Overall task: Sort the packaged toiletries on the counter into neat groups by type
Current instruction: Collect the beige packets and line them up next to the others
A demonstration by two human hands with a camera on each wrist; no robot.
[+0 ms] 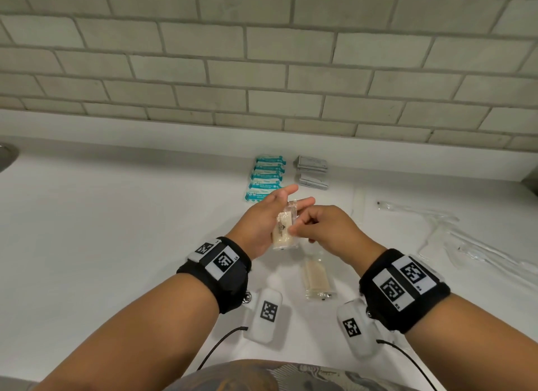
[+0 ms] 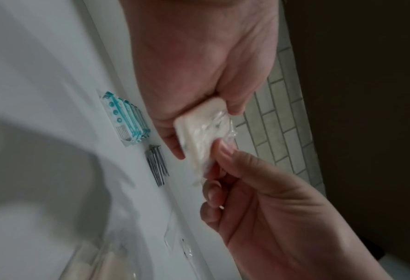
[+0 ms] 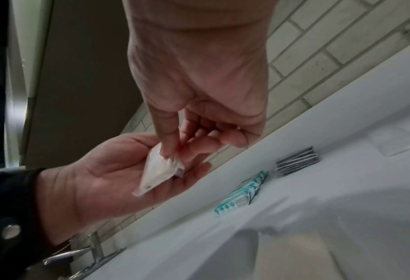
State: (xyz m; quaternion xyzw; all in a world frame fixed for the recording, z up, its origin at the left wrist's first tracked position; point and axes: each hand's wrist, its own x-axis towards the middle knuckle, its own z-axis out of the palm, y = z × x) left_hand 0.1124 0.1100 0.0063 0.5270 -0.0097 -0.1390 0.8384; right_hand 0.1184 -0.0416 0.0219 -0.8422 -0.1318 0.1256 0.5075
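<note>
A cream soap bar in clear wrap (image 1: 283, 227) lies across my left hand (image 1: 263, 218), which is palm up over the counter. Its fingers are straight and its thumb lies against the bar's edge (image 2: 199, 128). My right hand (image 1: 300, 229) pinches the wrapper's side between thumb and forefinger (image 3: 168, 151). A second wrapped soap bar (image 1: 317, 277) lies on the counter below my hands. A row of teal packets (image 1: 266, 176) and a pile of grey sachets (image 1: 313, 172) sit side by side near the wall.
The white counter (image 1: 116, 230) runs to a grey brick-tiled wall (image 1: 262, 55). Clear plastic-wrapped items (image 1: 465, 239) lie scattered at the right. A metal fixture (image 1: 5, 154) shows at the far left edge. The wrist cameras (image 1: 266, 315) hang below my forearms.
</note>
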